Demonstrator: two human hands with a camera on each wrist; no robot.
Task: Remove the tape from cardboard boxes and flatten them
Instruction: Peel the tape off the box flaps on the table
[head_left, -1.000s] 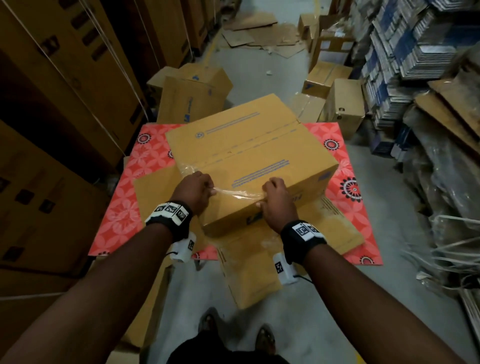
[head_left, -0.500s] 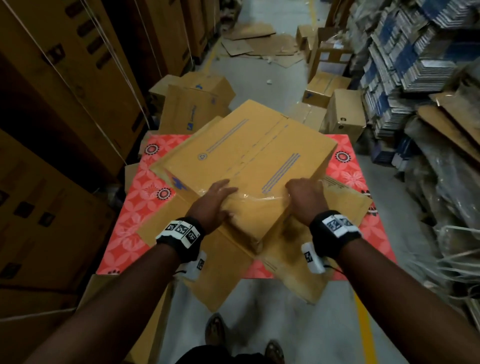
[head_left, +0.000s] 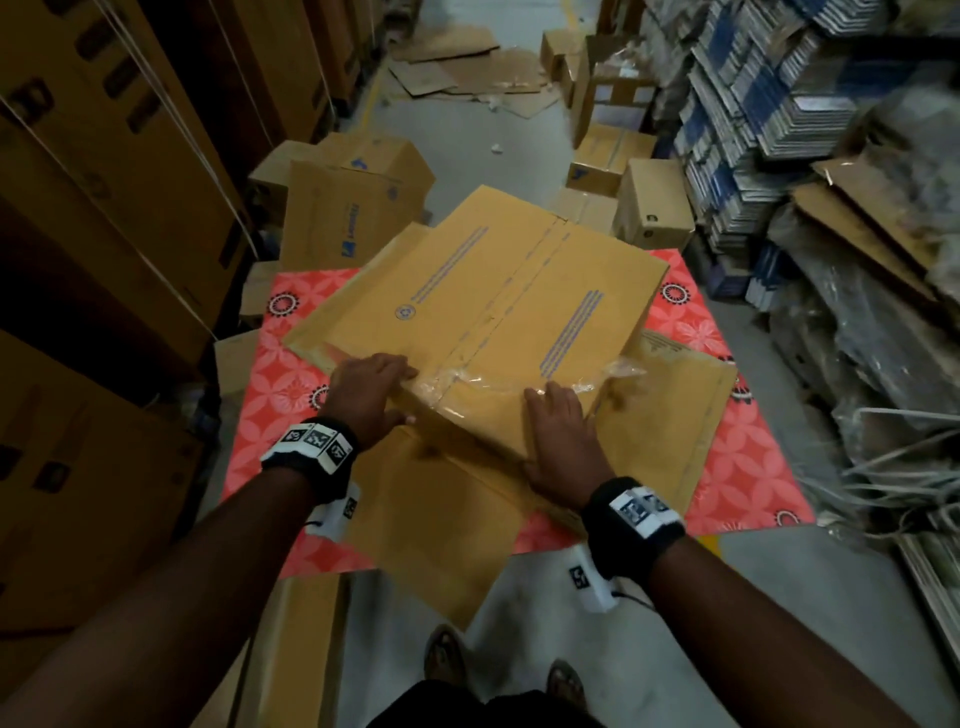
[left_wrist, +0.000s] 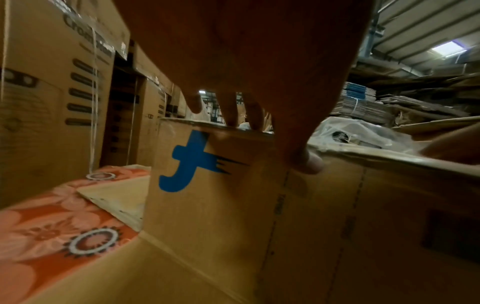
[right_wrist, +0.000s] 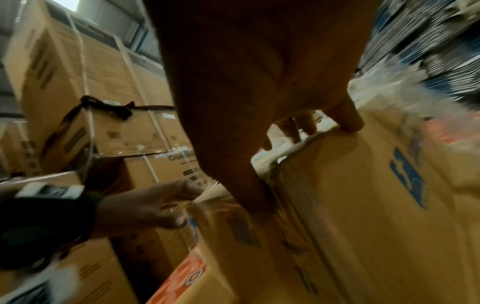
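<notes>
A tan cardboard box (head_left: 498, 291) lies askew on flattened cardboard (head_left: 431, 519) over a red patterned mat (head_left: 737, 467). Crumpled clear tape (head_left: 597, 374) clings along its near top edge. My left hand (head_left: 371, 395) grips the near left corner, fingers over the top. In the left wrist view its thumb (left_wrist: 306, 160) presses the side face of the box (left_wrist: 233, 205). My right hand (head_left: 558, 431) holds the near edge further right, fingers reaching onto the taped top. The right wrist view shows the fingers hooked over the rim of the box (right_wrist: 363, 205).
Tall cartons (head_left: 104, 208) wall the left side. Closed boxes (head_left: 353, 208) stand behind the mat, smaller ones (head_left: 654, 208) at the back right. Bundled flat cartons (head_left: 769, 104) and loose strapping (head_left: 909, 467) fill the right. Flattened cardboard (head_left: 467, 67) litters the far floor.
The box has swung counter-clockwise on the mat. Both hands have left the tape strip they pinched between them and now hold the near edge, wider apart.
</notes>
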